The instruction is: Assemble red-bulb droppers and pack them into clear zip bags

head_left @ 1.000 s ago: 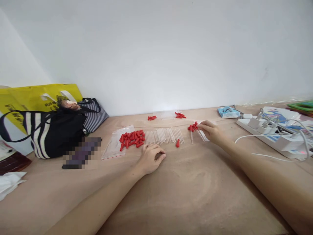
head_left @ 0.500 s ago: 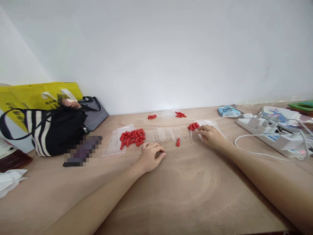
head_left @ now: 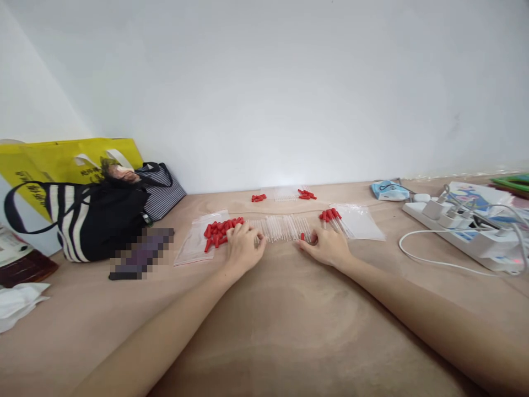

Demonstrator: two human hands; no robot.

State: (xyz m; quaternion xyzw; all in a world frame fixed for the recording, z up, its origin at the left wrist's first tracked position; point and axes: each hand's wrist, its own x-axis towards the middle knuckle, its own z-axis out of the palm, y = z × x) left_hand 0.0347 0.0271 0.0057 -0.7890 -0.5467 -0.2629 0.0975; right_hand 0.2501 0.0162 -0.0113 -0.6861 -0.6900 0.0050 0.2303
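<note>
My left hand (head_left: pixel 244 247) rests, fingers bent and thumb apart, where a pile of red rubber dropper bulbs (head_left: pixel 215 227) meets a row of thin clear tubes (head_left: pixel 281 227). Its fingertips are partly hidden; nothing held shows. My right hand (head_left: pixel 329 247) is at the row's right end, thumb and forefinger apart. A single red bulb (head_left: pixel 302 236) stands by the thumb tip, its lower part covered. Just beyond that hand lie several droppers with red bulbs (head_left: pixel 329 214) on clear tubes, beside a clear plastic bag (head_left: pixel 363 221).
Farther back are two small groups of red bulbs (head_left: pixel 259 198) and more clear tubes (head_left: pixel 285 192). Bags (head_left: pixel 103 220) and a blurred dark object (head_left: pixel 142 255) are on the left. A power strip (head_left: pixel 463 234) with a white cable and a blue mask (head_left: pixel 389 190) are at right.
My right hand has moved left and nearer, from the droppers to the single bulb. My left hand has shifted left and slightly forward to the edge of the bulb pile.
</note>
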